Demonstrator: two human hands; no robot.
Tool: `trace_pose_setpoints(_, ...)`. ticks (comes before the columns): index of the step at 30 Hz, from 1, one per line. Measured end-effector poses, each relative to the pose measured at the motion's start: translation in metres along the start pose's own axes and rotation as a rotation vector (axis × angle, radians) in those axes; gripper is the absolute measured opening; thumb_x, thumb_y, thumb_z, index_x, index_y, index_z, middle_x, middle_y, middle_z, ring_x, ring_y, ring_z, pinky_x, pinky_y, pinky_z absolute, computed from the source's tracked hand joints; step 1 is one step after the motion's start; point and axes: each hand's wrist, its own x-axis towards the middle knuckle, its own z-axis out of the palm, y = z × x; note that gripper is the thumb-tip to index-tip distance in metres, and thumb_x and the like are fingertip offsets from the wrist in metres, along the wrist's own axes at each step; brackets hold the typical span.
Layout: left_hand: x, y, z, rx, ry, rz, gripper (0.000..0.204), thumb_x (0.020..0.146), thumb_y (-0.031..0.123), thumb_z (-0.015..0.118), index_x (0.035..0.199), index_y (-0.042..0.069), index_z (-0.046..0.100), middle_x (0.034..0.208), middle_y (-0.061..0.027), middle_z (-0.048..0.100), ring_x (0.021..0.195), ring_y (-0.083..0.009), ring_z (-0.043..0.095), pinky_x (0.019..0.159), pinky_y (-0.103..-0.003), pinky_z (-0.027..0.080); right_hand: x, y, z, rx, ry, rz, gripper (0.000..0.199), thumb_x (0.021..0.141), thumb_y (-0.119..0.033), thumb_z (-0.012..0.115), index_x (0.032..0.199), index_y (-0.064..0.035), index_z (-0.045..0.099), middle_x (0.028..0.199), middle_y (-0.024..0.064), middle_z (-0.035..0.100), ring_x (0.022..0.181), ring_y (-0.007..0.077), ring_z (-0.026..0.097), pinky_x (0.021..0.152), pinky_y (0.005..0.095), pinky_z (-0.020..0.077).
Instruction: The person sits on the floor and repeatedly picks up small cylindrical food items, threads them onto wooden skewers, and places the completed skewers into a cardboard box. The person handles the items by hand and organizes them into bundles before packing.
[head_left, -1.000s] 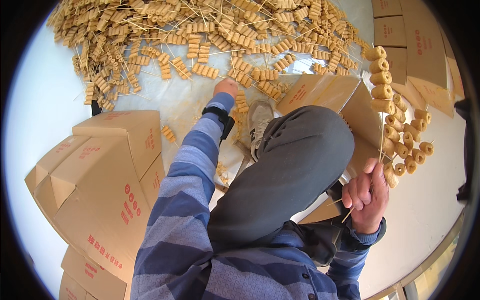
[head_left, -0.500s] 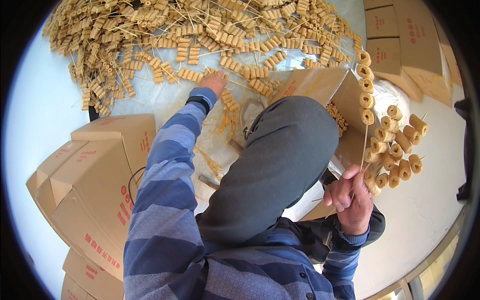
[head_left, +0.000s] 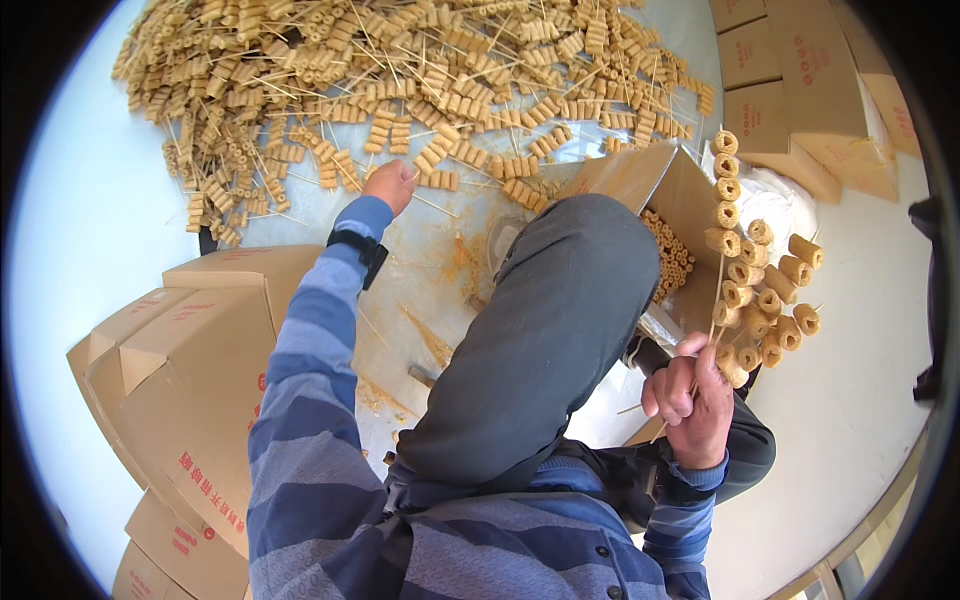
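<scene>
My right hand [head_left: 698, 405] is closed around the thin wooden sticks of several skewers [head_left: 768, 300], held upright and fanned out at the right. Each carries hollow, tan, ring-shaped pieces, spaced apart along the stick. My left hand [head_left: 390, 187] reaches forward to the near edge of a big heap of similar skewers [head_left: 400, 60]. Its fingers are pinched on the stick end of one skewer [head_left: 437, 150], whose pieces tilt away from me above others lying there. The fingertips partly hide that stick.
An open cardboard box [head_left: 625, 178] beyond my raised knee [head_left: 590, 260] holds packed skewers [head_left: 667, 255]. Closed cartons [head_left: 180, 370] are stacked on the left, and more cartons [head_left: 810, 80] at the far right. A white plastic bag [head_left: 775, 195] lies behind the skewers. Orange-brown crumbs [head_left: 430, 335] litter the floor.
My left hand has drawn back and left from the skewers it was touching, and now one skewer tilts up at its fingertips. My right hand keeps its bunch, barely moved.
</scene>
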Motion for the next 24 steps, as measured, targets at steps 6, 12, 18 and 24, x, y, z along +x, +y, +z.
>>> trace_pose_setpoints(6, -0.117, 0.125, -0.129, -1.31, -0.231, 0.133, 0.017, 0.096, 0.014, 0.065, 0.107, 0.001, 0.06, 0.079, -0.0025, 0.059, 0.071, -0.0122, 0.058, 0.068, -0.028, 0.05, -0.014, 0.002, 0.029, 0.163, -0.082, 0.011, 0.036, 0.11, -0.03, 0.036, 0.12, -0.0006, 0.053, 0.08, 0.0122, 0.066, 0.077, 0.0275, 0.069, 0.085, 0.0459, 0.0567)
trace_pose_setpoints(12, -0.238, 0.245, -0.142, -1.372, -0.465, 0.308, 0.014, 0.094, 0.008, 0.068, 0.105, 0.002, 0.063, 0.095, -0.0076, 0.067, 0.081, -0.0133, 0.062, 0.076, -0.027, 0.051, -0.046, 0.003, 0.044, 0.204, -0.213, -0.035, 0.037, 0.109, -0.036, 0.037, 0.123, -0.0047, 0.052, 0.121, 0.0209, 0.066, 0.118, 0.0352, 0.063, 0.098, 0.0494, 0.0532)
trace_pose_setpoints(18, -0.276, 0.298, -0.077, -1.339, -0.581, 0.313, 0.015, 0.094, 0.01, 0.069, 0.106, 0.002, 0.064, 0.096, -0.0024, 0.065, 0.087, -0.0111, 0.059, 0.08, -0.027, 0.048, -0.102, 0.002, 0.032, 0.206, -0.187, 0.036, 0.035, 0.11, -0.036, 0.034, 0.119, -0.0057, 0.051, 0.096, 0.0152, 0.062, 0.084, 0.0267, 0.063, 0.074, 0.0349, 0.0516)
trace_pose_setpoints(24, -0.299, 0.32, -0.049, -1.303, -0.649, 0.408, 0.016, 0.094, 0.012, 0.068, 0.108, 0.007, 0.064, 0.106, -0.0038, 0.063, 0.096, -0.0126, 0.059, 0.087, -0.03, 0.048, -0.131, 0.001, 0.005, 0.289, -0.152, -0.042, 0.028, 0.109, -0.034, 0.039, 0.102, -0.0089, 0.05, 0.067, -0.0015, 0.034, 0.058, 0.0128, 0.035, 0.055, 0.0255, 0.0324)
